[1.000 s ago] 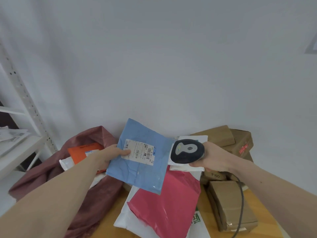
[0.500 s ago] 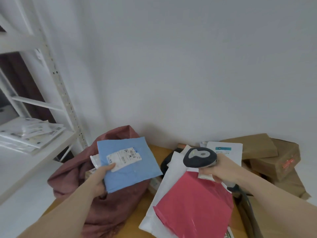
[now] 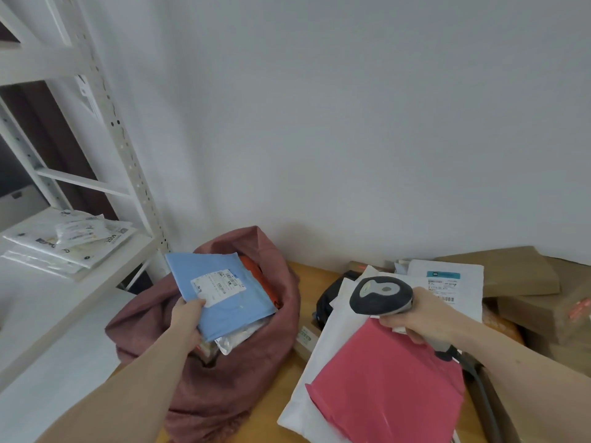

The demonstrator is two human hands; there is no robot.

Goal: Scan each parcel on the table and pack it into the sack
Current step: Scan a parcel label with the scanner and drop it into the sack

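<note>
My left hand (image 3: 188, 319) grips a flat blue parcel (image 3: 220, 292) with a white barcode label, held over the open mouth of the dark red sack (image 3: 230, 372). An orange parcel (image 3: 256, 276) and a clear-wrapped one show inside the sack. My right hand (image 3: 422, 318) holds the grey handheld scanner (image 3: 380, 295) above a red parcel (image 3: 387, 388), which lies on a white mailer (image 3: 323, 369) on the wooden table (image 3: 278, 398).
Brown cardboard boxes (image 3: 511, 276) are stacked at the table's right. A white labelled mailer (image 3: 447, 279) and a black parcel (image 3: 329, 298) lie behind the scanner. A white metal shelf (image 3: 80, 251) with paper packets stands at the left. The scanner cable trails past my right wrist.
My left hand has carried the blue parcel leftwards from in front of the scanner to the sack's mouth. My view has turned left with it. The scanner hand stays about where it was.
</note>
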